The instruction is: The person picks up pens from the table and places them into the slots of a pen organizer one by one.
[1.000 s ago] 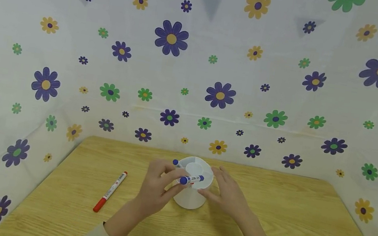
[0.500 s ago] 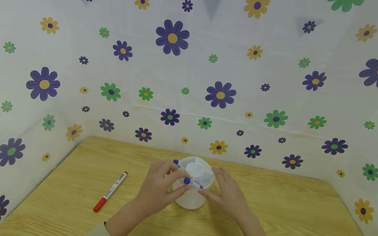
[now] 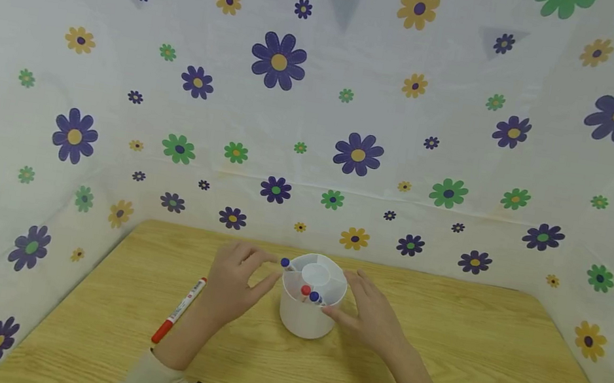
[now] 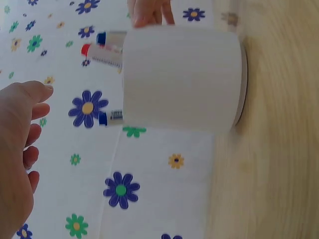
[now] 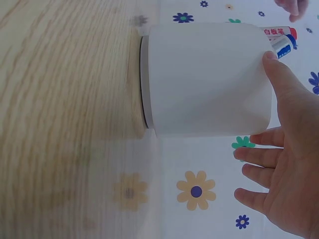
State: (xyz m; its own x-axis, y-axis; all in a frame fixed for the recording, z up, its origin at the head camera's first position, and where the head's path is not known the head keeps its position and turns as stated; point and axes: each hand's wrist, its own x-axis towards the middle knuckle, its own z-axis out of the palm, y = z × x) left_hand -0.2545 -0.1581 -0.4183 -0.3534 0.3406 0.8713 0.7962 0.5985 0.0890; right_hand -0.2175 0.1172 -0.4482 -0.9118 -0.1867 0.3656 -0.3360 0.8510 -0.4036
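Observation:
A white round pen holder (image 3: 307, 321) with several compartments stands upright on the table. In its front compartment are a marker with a red end (image 3: 306, 291) and a blue-ended marker (image 3: 315, 297); another blue-ended marker (image 3: 285, 263) leans out at the left. My left hand (image 3: 232, 283) is just left of the rim, fingers loosely bent and holding nothing. On the holder's right, my right hand (image 3: 373, 315) rests its thumb at the rim, its other fingers spread and fairly straight along the far side. The right wrist view shows that thumb (image 5: 281, 74) by the blue-ended marker.
A red-capped whiteboard marker (image 3: 178, 311) lies on the wooden table (image 3: 468, 348), left of the holder and beside my left forearm. Behind the table hangs a white cloth (image 3: 318, 114) printed with flowers, which also covers both sides.
My left hand lowered the blue-ended marker into the front compartment, let go of it and moved away to the left. My right hand stayed at the holder.

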